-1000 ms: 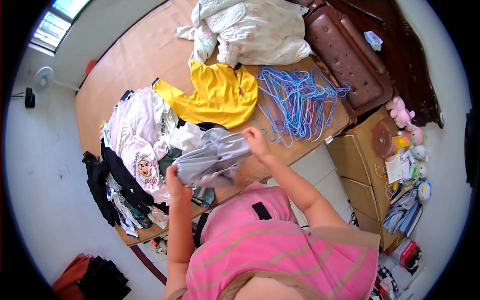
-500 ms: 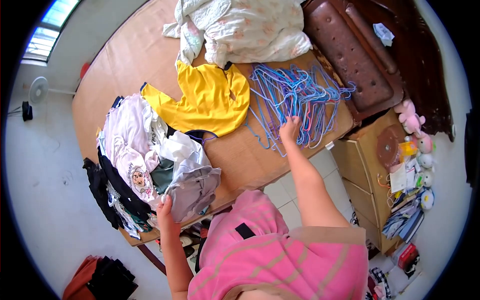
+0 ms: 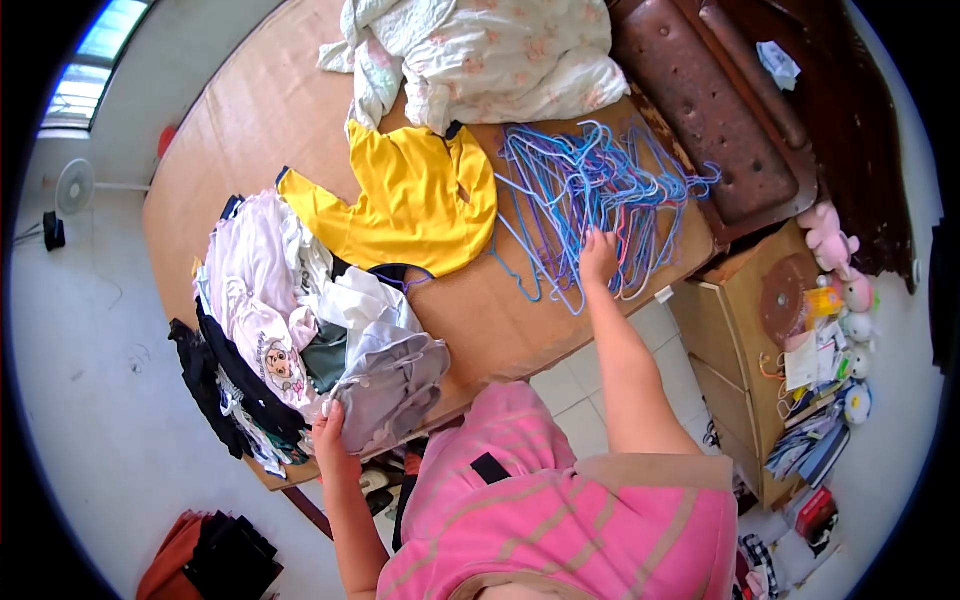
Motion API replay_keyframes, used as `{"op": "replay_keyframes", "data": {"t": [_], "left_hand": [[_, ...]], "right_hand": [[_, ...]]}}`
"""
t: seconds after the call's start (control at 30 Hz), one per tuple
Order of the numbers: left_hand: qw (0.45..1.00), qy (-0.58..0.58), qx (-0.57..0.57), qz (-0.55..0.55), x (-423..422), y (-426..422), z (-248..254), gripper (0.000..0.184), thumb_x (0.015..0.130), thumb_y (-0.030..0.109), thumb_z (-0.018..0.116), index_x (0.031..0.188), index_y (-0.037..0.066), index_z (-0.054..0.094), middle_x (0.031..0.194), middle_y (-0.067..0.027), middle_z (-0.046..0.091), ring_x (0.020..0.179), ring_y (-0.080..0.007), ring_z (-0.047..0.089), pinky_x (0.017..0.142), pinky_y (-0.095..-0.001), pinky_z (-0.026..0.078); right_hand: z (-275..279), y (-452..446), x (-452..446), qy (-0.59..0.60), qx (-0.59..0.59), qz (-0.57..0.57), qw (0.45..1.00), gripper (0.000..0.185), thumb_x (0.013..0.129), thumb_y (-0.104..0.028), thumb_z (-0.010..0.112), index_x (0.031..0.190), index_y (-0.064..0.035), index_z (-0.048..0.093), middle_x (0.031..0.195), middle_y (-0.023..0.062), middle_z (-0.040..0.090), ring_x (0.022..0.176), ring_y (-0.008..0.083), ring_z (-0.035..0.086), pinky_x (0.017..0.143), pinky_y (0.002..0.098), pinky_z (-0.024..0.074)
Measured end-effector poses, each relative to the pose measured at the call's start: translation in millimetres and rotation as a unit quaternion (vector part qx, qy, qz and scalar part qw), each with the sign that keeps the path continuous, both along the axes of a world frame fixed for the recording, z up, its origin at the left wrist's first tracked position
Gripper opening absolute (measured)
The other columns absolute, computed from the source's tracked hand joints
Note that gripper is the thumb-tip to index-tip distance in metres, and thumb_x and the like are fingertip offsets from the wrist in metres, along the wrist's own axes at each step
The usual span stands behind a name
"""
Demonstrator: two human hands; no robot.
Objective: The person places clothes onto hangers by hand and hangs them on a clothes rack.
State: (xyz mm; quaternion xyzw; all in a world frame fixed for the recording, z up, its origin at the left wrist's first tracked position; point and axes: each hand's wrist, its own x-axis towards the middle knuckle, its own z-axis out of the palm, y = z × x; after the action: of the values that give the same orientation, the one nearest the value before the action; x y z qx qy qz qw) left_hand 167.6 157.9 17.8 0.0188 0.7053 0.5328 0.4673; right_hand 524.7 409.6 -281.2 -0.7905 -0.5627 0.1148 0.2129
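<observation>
My left hand (image 3: 328, 436) grips the lower edge of a grey garment (image 3: 392, 385) at the near side of a clothes pile (image 3: 255, 275). White, pale pink and black pieces lie heaped in that pile, one with a printed cartoon face. My right hand (image 3: 598, 260) is closed on a clothes hanger at the near side of a tangled heap of blue, purple and pink hangers (image 3: 570, 180). Between the two heaps lies a yellow shirt (image 3: 415, 200) with dark trim, spread flat, a purple hanger showing at its lower edge.
All this lies on a wide brown bed-like surface (image 3: 500, 330). A floral white cloth (image 3: 510, 60) is bunched at its far side. To the right stand a brown padded seat (image 3: 710, 110) and a wooden cabinet (image 3: 720, 330) with plush toys and papers. Folded dark clothes (image 3: 230, 555) sit at lower left.
My right hand has shifted slightly right along the near side of the hangers, and a few hangers have moved a little. My left hand stays at the grey garment.
</observation>
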Motion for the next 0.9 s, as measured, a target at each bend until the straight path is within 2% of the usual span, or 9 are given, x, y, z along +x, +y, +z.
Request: {"op": "replay_keyframes", "data": {"t": [0.07, 0.17, 0.5, 0.53, 0.57, 0.67, 0.73, 0.83, 0.9], "left_hand": [[1.0, -0.001, -0.01, -0.006, -0.7, 2.5, 1.1, 0.021, 0.089, 0.022, 0.058, 0.101, 0.004, 0.06, 0.093, -0.0052, 0.064, 0.079, -0.0147, 0.062, 0.07, -0.0281, 0.049], [1.0, -0.008, -0.004, -0.02, -3.6, 1.9, -3.6, 0.022, 0.089, 0.023, 0.058, 0.1, 0.004, 0.06, 0.092, -0.005, 0.064, 0.079, -0.0141, 0.061, 0.07, -0.0276, 0.049], [0.995, 0.043, 0.078, -0.04, -1.1, -1.0, -3.8, 0.024, 0.091, 0.022, 0.055, 0.106, 0.003, 0.058, 0.092, -0.0009, 0.061, 0.08, -0.0088, 0.056, 0.072, -0.023, 0.044], [0.993, 0.053, 0.086, -0.062, -3.7, -4.3, -5.7, 0.024, 0.092, 0.022, 0.055, 0.106, 0.003, 0.057, 0.09, 0.001, 0.059, 0.079, -0.0069, 0.053, 0.072, -0.0214, 0.042], [0.99, 0.062, 0.095, -0.083, -6.4, -7.3, -5.6, 0.025, 0.092, 0.022, 0.055, 0.107, 0.003, 0.057, 0.088, 0.0028, 0.057, 0.077, -0.0049, 0.05, 0.072, -0.0198, 0.04], [0.985, 0.076, 0.106, -0.117, -8.0, -9.1, 2.2, 0.025, 0.092, 0.022, 0.055, 0.107, 0.002, 0.057, 0.084, 0.0047, 0.053, 0.074, -0.0033, 0.045, 0.07, -0.0187, 0.037], [0.982, 0.073, 0.115, -0.127, -13.6, -11.8, 1.2, 0.024, 0.092, 0.021, 0.055, 0.107, 0.002, 0.058, 0.084, 0.0044, 0.054, 0.075, -0.0033, 0.046, 0.07, -0.0189, 0.037], [0.982, 0.068, 0.119, -0.13, -24.1, -21.1, -7.3, 0.025, 0.092, 0.021, 0.054, 0.106, 0.001, 0.059, 0.086, 0.0034, 0.056, 0.077, -0.0036, 0.048, 0.071, -0.0192, 0.038], [0.983, 0.066, 0.124, -0.116, -29.9, -22.5, -9.7, 0.025, 0.092, 0.022, 0.054, 0.106, 0.001, 0.059, 0.088, 0.0027, 0.058, 0.078, -0.004, 0.049, 0.072, -0.0194, 0.039]], "right_hand": [[23.1, -11.9, -5.0, 0.053, 0.078, 0.033, 0.995, 0.017, 0.089, -0.015, 0.054, 0.1, -0.0082, 0.063, 0.086, 0.0112, 0.051, 0.078, 0.0308, 0.054, 0.065, 0.04, 0.0446], [48.7, -36.8, -16.6, 0.102, 0.187, 0.025, 0.977, 0.018, 0.088, -0.01, 0.055, 0.103, -0.0092, 0.064, 0.084, 0.0099, 0.049, 0.077, 0.0281, 0.053, 0.067, 0.0374, 0.044], [122.0, -89.4, -29.4, 0.166, 0.213, 0.065, 0.961, 0.015, 0.089, -0.006, 0.051, 0.097, -0.0052, 0.064, 0.083, 0.0087, 0.055, 0.077, 0.0253, 0.054, 0.07, 0.0345, 0.0441], [130.1, -96.8, -31.9, 0.137, 0.248, 0.103, 0.954, 0.012, 0.089, -0.008, 0.053, 0.095, -0.0069, 0.063, 0.08, 0.0074, 0.055, 0.072, 0.026, 0.058, 0.062, 0.036, 0.0465], [129.5, -103.6, -34.0, 0.137, 0.252, 0.105, 0.952, 0.012, 0.089, -0.008, 0.053, 0.095, -0.0069, 0.063, 0.08, 0.0074, 0.055, 0.072, 0.026, 0.058, 0.062, 0.036, 0.0465], [112.9, -118.4, -38.5, 0.168, 0.197, 0.153, 0.954, 0.013, 0.09, -0.012, 0.052, 0.095, -0.0068, 0.063, 0.085, 0.0089, 0.063, 0.075, 0.0289, 0.061, 0.063, 0.0383, 0.0473], [106.2, -117.3, -38.0, 0.151, 0.084, 0.073, 0.982, 0.018, 0.092, -0.018, 0.049, 0.096, -0.0074, 0.063, 0.091, 0.0104, 0.066, 0.079, 0.0314, 0.063, 0.065, 0.0407, 0.0476], [103.9, -116.9, -32.4, 0.14, 0.03, 0.032, 0.989, 0.022, 0.094, -0.022, 0.046, 0.099, -0.0092, 0.063, 0.093, 0.0122, 0.066, 0.08, 0.0332, 0.063, 0.067, 0.0411, 0.0482], [110.7, -119.1, -32.5, 0.15, 0.083, 0.033, 0.985, 0.022, 0.094, -0.023, 0.046, 0.098, -0.0106, 0.064, 0.093, 0.0123, 0.066, 0.08, 0.0334, 0.063, 0.067, 0.0398, 0.0481]]}}
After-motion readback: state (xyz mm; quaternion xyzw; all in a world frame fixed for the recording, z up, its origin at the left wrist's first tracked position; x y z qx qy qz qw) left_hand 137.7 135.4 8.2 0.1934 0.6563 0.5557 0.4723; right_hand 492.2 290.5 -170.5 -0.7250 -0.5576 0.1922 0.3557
